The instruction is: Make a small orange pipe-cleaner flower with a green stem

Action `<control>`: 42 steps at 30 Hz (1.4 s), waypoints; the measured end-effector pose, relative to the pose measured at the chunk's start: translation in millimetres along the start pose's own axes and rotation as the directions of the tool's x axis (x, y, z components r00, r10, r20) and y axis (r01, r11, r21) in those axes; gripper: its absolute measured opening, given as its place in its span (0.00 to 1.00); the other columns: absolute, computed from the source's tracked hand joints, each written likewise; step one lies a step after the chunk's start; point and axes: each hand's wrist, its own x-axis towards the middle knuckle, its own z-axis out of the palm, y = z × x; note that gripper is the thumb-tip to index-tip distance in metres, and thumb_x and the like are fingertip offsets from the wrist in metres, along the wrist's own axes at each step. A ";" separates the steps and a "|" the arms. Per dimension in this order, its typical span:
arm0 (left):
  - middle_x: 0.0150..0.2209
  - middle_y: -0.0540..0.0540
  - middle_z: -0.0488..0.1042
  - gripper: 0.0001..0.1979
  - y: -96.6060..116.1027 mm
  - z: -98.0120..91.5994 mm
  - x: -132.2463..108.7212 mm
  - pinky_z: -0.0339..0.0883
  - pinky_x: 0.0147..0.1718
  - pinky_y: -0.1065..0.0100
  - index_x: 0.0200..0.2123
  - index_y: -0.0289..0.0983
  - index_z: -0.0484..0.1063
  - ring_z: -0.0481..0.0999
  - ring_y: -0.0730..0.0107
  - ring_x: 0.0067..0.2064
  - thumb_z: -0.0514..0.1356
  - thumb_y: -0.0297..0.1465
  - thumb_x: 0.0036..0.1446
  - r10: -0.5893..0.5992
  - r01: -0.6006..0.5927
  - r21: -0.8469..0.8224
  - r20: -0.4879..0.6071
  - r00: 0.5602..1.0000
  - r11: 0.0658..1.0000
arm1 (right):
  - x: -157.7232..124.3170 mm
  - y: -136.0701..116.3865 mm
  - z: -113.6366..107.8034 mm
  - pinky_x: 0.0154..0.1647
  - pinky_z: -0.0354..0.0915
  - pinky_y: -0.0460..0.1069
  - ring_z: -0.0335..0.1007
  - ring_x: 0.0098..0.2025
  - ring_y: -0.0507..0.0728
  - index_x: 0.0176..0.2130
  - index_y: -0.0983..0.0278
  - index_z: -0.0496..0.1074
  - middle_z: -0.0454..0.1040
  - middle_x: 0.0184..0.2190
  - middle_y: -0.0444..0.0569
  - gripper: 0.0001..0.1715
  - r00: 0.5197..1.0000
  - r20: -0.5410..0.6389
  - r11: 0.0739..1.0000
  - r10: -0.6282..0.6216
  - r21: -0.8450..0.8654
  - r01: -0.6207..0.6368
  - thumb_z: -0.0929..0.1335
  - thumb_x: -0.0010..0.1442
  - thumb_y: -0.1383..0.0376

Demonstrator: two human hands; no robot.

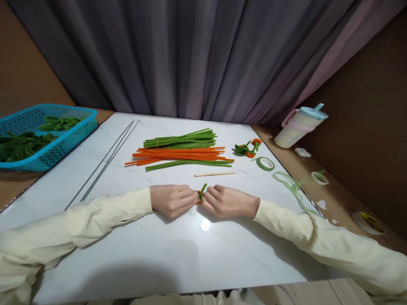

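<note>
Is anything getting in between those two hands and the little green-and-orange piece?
Nothing visible: the left hand and right hand meet at the green-and-orange piece. A wooden stick lies just beyond, apart from both.

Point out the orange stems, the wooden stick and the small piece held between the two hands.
Orange stems (178, 153): head view, middle of the bundle.
Wooden stick (215, 174): head view, midway along its length.
Small piece (202, 191): head view, on its green part that sticks up.

Grey-purple curtain is hanging in folds behind white marbled tabletop; brown panels are flanking both sides; bright light spot is glaring on tabletop.
</note>
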 end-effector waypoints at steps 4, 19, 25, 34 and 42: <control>0.29 0.36 0.74 0.11 2.1 1.3 -0.7 0.66 0.24 0.64 0.29 0.29 0.73 0.72 0.64 0.28 0.51 0.20 0.57 -0.023 0.022 -0.056 -0.016 1.000 0.998 | 1.6 -1.2 0.5 0.20 0.46 0.48 0.58 0.22 0.51 0.29 0.67 0.62 0.63 0.22 0.45 0.08 1.000 -0.006 1.000 -0.013 0.013 0.013 0.59 0.60 0.73; 0.39 0.47 0.74 0.15 6.8 -25.3 21.6 0.63 0.37 0.71 0.43 0.37 0.68 0.71 0.71 0.37 0.61 0.35 0.52 -0.715 0.672 -0.741 0.477 0.510 -0.016 | -11.1 -11.3 -13.1 0.24 0.54 0.44 0.55 0.23 0.48 0.31 0.62 0.55 0.62 0.26 0.43 0.12 0.798 0.158 0.450 0.582 0.755 -0.477 0.52 0.66 0.67; 0.34 0.48 0.75 0.10 15.3 -31.0 37.3 0.63 0.36 0.71 0.39 0.36 0.70 0.73 0.70 0.36 0.57 0.34 0.56 -0.736 0.644 -0.710 0.593 0.327 -0.287 | -0.5 -17.8 -22.4 0.28 0.56 0.45 0.56 0.25 0.49 0.28 0.62 0.54 0.60 0.23 0.41 0.20 0.644 0.429 -0.036 0.634 0.847 -0.530 0.50 0.67 0.56; 0.28 0.49 0.75 0.09 19.3 -34.7 44.1 0.65 0.34 0.70 0.35 0.34 0.69 0.73 0.71 0.31 0.57 0.34 0.55 -0.696 0.627 -0.678 0.659 0.285 -0.385 | 7.6 -20.6 -24.9 0.25 0.53 0.44 0.54 0.22 0.47 0.25 0.63 0.55 0.58 0.19 0.39 0.22 0.588 0.495 -0.158 0.639 0.833 -0.530 0.54 0.65 0.54; 0.30 0.47 0.75 0.12 5.6 -37.9 42.4 0.66 0.34 0.69 0.36 0.34 0.69 0.73 0.70 0.33 0.55 0.38 0.57 -0.593 0.569 -0.654 0.736 0.326 -0.499 | 6.3 -17.6 -27.2 0.23 0.52 0.44 0.53 0.21 0.47 0.25 0.63 0.58 0.58 0.18 0.39 0.21 0.576 0.472 -0.130 0.667 0.835 -0.534 0.55 0.65 0.55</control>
